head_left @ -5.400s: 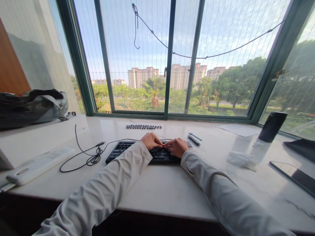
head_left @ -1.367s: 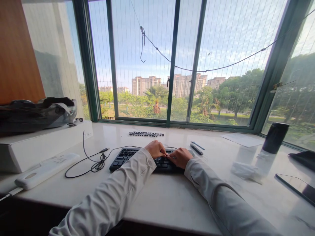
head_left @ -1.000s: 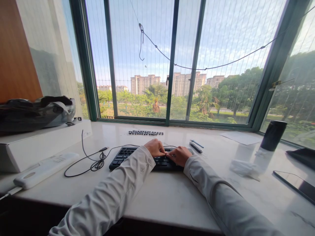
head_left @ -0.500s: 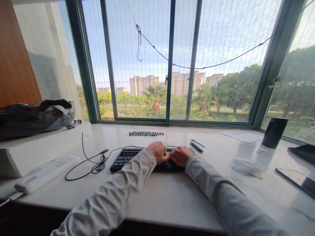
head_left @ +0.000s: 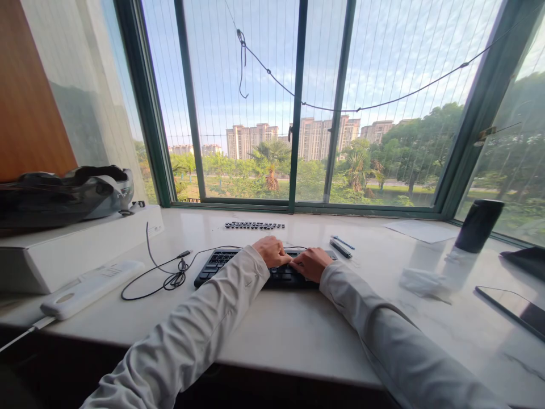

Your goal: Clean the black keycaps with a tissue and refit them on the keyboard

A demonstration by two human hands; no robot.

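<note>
With the keyboard (head_left: 216,262) on the counter (head_left: 272,335) beneath the left hand (head_left: 272,251) and right hand (head_left: 312,263), fingertips close together but grip too hidden to tell, an uneven press could have skidded it or loosened its keys (head_left: 207,272).

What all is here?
Desk: one, white, below window
Keyboard: one, black, under hands
Keycaps: many, black, near window
Cable: one, black, left
Power strip: one, white, left
Box: one, white, left
Unclear gear: one, dark, on box
Pens: two, blue and black, right
Paper: one, white, near window
Cylinder: one, black, right
Crumpled plastic: count unclear, whitish, right
Flat device: one, dark, right
Unclear item: one, black, right
Panel: one, orange, left
Window frame: one, green, behind
Cord: one, dark, across window
Trees: several, green, outside
Buildings: several, beige, outside
Left hand, right hand: two, grey-sleeved, over keyboard
</note>
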